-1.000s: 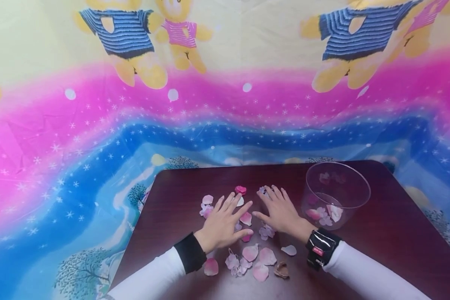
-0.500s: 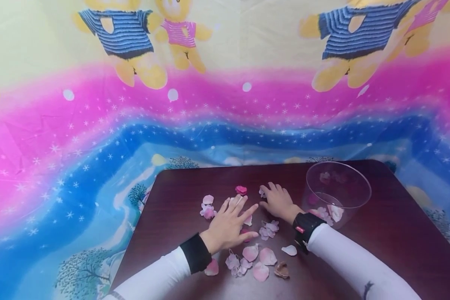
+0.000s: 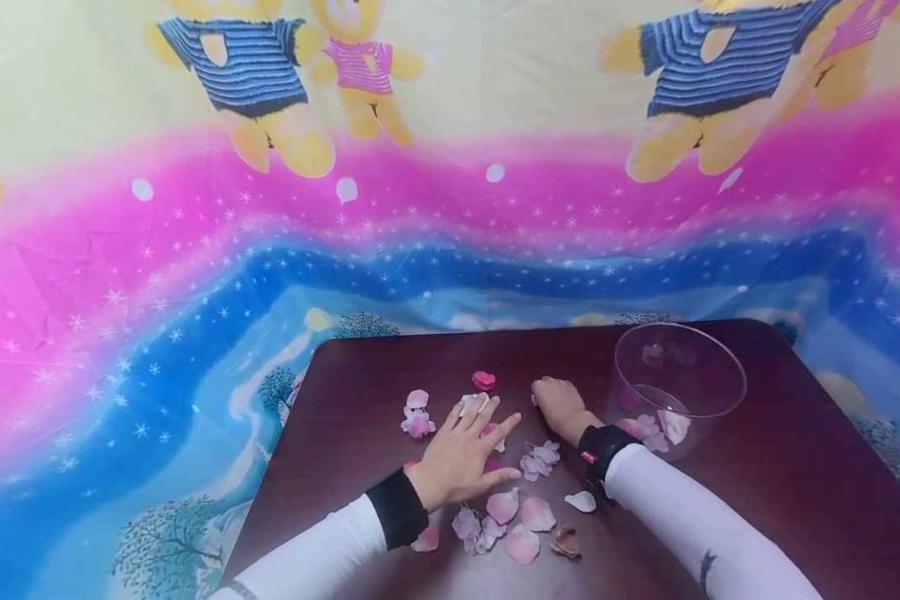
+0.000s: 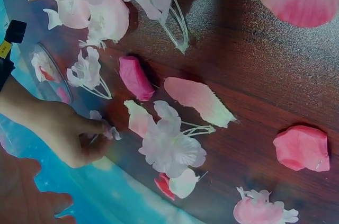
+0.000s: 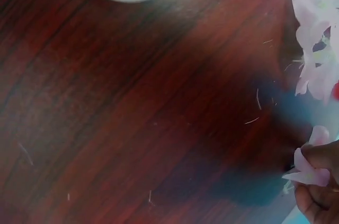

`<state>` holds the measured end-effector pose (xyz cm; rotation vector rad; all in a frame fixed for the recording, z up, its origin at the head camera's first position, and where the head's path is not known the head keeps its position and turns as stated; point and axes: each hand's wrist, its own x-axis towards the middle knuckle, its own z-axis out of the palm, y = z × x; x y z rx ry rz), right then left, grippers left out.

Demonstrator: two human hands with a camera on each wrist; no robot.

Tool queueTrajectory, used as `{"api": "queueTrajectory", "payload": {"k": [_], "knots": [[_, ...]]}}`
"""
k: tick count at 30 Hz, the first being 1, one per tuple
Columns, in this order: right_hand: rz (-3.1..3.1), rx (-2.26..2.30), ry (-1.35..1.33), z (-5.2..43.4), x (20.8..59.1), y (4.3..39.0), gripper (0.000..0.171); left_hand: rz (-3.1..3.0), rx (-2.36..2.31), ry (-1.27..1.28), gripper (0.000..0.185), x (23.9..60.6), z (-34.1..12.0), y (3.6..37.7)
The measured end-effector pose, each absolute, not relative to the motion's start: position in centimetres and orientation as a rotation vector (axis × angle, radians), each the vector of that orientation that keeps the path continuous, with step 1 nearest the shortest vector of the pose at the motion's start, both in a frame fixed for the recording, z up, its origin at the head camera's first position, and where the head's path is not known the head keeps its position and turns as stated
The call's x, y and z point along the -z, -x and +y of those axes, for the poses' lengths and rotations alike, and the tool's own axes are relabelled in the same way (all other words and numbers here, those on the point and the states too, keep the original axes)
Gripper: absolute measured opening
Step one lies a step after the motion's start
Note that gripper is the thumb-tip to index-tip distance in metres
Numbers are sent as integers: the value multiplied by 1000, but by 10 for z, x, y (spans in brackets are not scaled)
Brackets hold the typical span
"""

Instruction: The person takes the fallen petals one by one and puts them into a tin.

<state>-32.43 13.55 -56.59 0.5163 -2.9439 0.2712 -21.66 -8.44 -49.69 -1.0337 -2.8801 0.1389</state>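
My right hand is at the far middle of the table, left of the clear round container. Its thumb and finger pinch a small pale pink artificial flower, mostly hidden in the head view. Fingers spread, my left hand hovers low over scattered petals and partly covers them. By its fingertips lies a white petal, with a bright pink petal just beyond. A lilac artificial flower cluster lies between the two arms.
Pink petals, another lilac cluster, a white petal and a curled brown petal lie near the front of the dark wooden table. More flowers lie at left. The container holds several petals and flowers.
My right hand has gone from spread fingers to pinching the small flower, its wrist swinging left. My left hand has shifted slightly right, fingers still spread.
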Motion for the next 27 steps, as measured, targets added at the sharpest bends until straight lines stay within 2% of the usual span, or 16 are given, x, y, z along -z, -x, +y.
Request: {"api": "queueTrajectory", "payload": {"k": [8,19,27], "knots": [[-2958,-299,-502,138,569,328,22,-2918,-129,1013,78,497,-82,223],[-2974,-477,-466,138,566,330,17,-2912,-146,1017,79,497,-80,227],[-2888,-634,-527,124,541,326,14,-2895,-109,988,80,488,-84,228]]}}
